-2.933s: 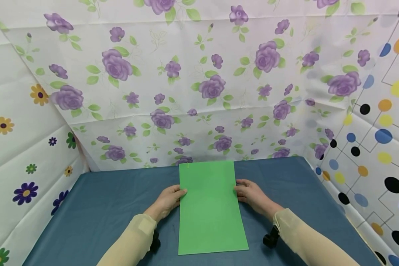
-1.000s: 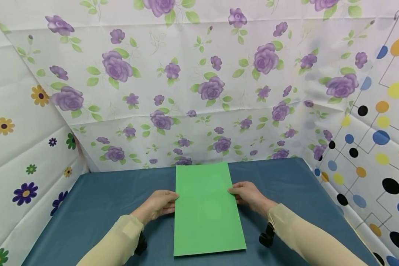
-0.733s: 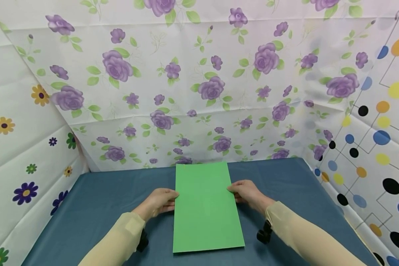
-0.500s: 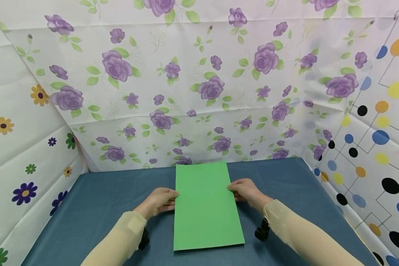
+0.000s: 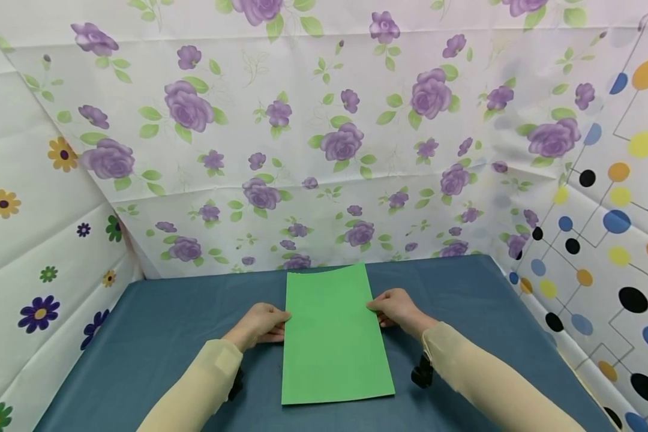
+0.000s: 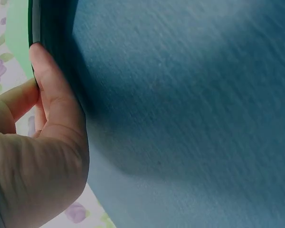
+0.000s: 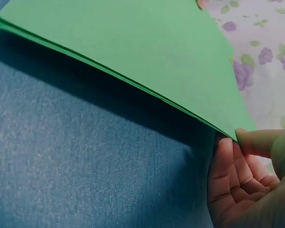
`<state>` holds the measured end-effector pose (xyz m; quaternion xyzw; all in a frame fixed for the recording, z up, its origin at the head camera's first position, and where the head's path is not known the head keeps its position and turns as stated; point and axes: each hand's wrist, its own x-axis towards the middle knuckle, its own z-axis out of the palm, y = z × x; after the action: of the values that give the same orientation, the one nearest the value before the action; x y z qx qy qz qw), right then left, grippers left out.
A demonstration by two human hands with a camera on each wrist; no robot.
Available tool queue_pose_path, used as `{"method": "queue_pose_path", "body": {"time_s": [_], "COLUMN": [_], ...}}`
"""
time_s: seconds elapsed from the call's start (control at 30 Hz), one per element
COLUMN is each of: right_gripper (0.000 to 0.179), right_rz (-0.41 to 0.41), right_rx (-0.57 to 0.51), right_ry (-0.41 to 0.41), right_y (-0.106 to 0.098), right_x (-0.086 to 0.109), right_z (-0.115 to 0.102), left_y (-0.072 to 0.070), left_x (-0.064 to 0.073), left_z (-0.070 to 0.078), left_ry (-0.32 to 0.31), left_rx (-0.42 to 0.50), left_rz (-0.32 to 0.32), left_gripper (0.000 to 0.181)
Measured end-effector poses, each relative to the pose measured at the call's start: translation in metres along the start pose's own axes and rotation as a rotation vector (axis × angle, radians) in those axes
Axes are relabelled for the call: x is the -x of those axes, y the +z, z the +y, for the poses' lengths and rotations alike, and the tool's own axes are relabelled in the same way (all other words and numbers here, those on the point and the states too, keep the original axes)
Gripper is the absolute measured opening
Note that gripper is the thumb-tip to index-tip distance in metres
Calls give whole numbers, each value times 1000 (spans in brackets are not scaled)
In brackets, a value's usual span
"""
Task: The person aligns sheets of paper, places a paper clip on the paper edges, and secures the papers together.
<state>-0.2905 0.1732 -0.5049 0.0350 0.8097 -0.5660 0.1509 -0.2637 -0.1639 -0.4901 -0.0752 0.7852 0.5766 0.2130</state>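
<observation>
A stack of green paper, long side toward me, is held between my two hands in the head view. My left hand pinches its left edge, thumb on top and fingers beneath. My right hand pinches the right edge in the same way. Several thin layers show along the edge of the green paper in the right wrist view, raised over its shadow. The far edge dips slightly in the middle. In the left wrist view the fingers of my left hand lie against the stack's dark edge.
A blue cloth covers the table. White hangings with purple flowers rise behind it, with flowered cloth at left and dotted cloth at right. A black wrist device sits under the right sleeve.
The stack has shifted slightly left and its near edge has moved away from me. A small yellow mark at its far edge is no longer visible in the head view. That edge now bows.
</observation>
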Motion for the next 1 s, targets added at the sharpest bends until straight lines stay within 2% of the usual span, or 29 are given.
{"method": "queue_pose_path", "body": {"time_s": [0.37,0.67,1.0], "right_gripper": [17,22,29], "right_rz": [72,69,66], "right_rx": [165,248,343], "right_ry": [-72,-101,-104], "right_y": [9,11,13], "right_x": [-1,-2,-7], "right_z": [0,5,7], "left_y": [7,9,10], "left_x": [2,1,-5], "left_z": [-2,-3,0], "left_ry": [71,90,102], "left_rx": [-128,-210,-370], "left_rz": [28,41,68], "left_gripper": [30,29,35]}}
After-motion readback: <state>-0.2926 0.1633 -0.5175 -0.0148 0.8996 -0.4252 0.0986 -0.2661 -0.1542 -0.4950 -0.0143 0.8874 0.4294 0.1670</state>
